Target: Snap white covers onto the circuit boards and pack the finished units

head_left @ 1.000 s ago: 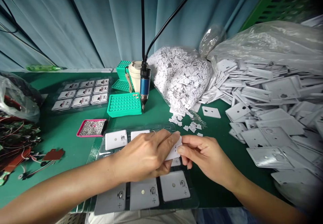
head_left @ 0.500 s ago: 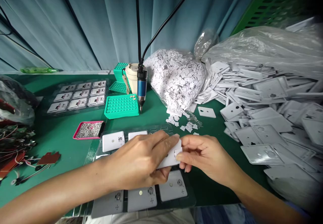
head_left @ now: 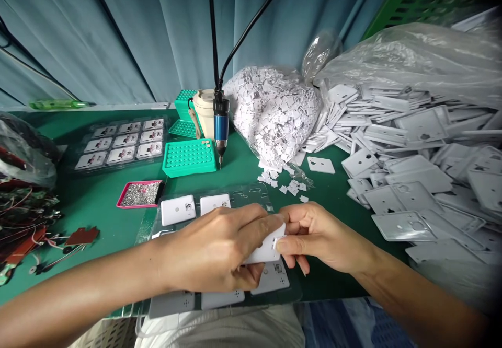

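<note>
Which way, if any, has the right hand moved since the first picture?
Yes: judged against the teal block, the right hand has shifted slightly toward the wearer, lower in the view.

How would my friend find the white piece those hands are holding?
On the green table, find the clear tray in front of the person. Above it, the left hand and right hand meet at one white piece. Only this one is held; its neighbours lie in the tray.
</note>
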Demonstrator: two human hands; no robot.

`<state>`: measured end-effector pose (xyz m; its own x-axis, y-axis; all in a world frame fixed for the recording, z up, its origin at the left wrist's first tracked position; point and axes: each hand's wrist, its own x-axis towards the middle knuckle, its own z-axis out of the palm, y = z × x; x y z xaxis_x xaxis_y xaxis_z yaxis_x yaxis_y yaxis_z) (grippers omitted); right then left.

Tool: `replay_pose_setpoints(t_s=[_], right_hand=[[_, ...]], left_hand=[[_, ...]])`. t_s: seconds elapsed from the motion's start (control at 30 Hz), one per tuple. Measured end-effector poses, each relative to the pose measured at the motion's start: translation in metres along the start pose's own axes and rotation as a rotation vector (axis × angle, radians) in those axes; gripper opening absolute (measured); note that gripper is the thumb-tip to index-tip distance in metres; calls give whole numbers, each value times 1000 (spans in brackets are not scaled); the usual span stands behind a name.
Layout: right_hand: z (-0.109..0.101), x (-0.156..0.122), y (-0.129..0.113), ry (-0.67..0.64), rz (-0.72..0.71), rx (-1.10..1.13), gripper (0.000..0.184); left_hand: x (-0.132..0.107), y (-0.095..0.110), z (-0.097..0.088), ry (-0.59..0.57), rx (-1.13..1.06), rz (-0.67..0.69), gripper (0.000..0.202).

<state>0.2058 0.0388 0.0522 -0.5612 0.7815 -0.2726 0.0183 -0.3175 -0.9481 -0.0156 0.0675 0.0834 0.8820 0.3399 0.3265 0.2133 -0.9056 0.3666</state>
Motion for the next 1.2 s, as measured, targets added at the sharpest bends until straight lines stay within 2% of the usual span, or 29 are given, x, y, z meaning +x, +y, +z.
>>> replay_pose_setpoints(t_s=[0.27, 0.37, 0.43, 0.5, 0.57, 0.8, 0.9, 1.0, 1.07, 1.13, 1.2], right_hand=[[9, 1, 8, 185, -3, -33, 31], [10, -2, 8, 211, -34, -111, 27], [11, -5, 5, 267, -73, -196, 23], [12, -8, 2, 337, -113, -283, 20], [14, -11, 0, 367, -144, -347, 17], [24, -16, -2, 472, -348, -720, 19], [25, -17, -2, 424, -291, -692, 23], [19, -14, 3, 407, -237, -650, 23], [12, -12, 10, 440, -361, -702, 16], [7, -11, 18, 493, -606, -818, 5], [3, -11, 24, 528, -785, -913, 10]], left_hand=[[-7, 1, 15, 8, 77, -15, 54], [-7, 0, 13, -10, -49, -112, 60], [-6, -1, 9, 9, -179, -250, 62], [-5, -2, 5, 31, -299, -379, 39], [-5, -1, 1, 47, -354, -425, 15], [-9, 4, 1, 146, -399, -293, 12], [-9, 4, 1, 142, -391, -224, 13], [-10, 2, 5, 119, -327, -211, 14], [-11, -1, 10, 133, -261, -202, 15], [-11, -4, 15, 189, -213, -179, 15], [-10, -6, 18, 256, -189, -143, 9]])
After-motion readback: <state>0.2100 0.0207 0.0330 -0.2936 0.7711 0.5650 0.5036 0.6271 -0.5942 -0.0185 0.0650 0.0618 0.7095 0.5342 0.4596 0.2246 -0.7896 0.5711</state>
